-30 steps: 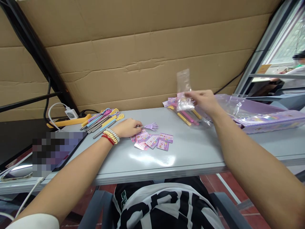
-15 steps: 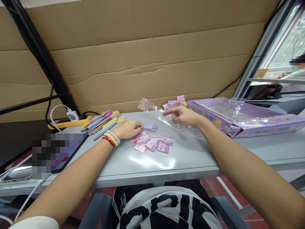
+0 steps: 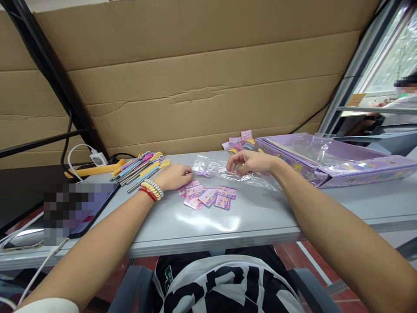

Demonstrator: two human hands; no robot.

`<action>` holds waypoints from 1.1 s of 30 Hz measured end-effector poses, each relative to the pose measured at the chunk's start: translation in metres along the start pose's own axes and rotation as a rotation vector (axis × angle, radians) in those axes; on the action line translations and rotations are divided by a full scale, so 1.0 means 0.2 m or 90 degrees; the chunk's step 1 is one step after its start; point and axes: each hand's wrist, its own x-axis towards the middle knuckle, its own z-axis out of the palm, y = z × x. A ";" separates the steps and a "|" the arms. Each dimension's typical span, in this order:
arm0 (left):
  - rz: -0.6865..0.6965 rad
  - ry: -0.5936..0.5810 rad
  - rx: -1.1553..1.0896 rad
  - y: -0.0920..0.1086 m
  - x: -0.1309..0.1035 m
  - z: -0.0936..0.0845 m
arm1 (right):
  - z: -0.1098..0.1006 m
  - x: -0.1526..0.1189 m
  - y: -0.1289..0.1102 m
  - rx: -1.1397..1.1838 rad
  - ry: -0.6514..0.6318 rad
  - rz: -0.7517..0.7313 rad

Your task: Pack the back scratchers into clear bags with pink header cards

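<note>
Clear bag [image 3: 220, 168] is apparently being fitted over purple scratcher [image 3: 206, 173] (approx. 12 o'clock of cards [image 3: 208, 196]) from 3 o'clock by R hand [image 3: 254, 161], fingers curled, can't tell if clamped; handle [image 3: 188, 173] is being pinched in L hand [image 3: 175, 176]. Steady holding's prob. being called for next.

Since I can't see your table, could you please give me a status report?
Left grip closed on lilac hand-tipped rod. Right grip at clear bag, hold unclear. Rod's tip shows through bag. Printed cards close by, near side.
</note>
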 end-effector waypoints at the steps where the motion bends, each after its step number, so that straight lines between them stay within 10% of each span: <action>1: 0.001 0.001 0.002 0.00 0.00 0.00 | 0.00 0.00 0.00 -0.005 -0.011 0.005; 24: 0.002 0.050 -0.016 0.03 -0.01 -0.01 | -0.05 0.11 0.09 0.335 0.582 -0.220; 33: 0.057 0.111 -0.052 0.06 0.00 -0.01 | 0.01 0.08 0.00 0.493 0.458 -0.249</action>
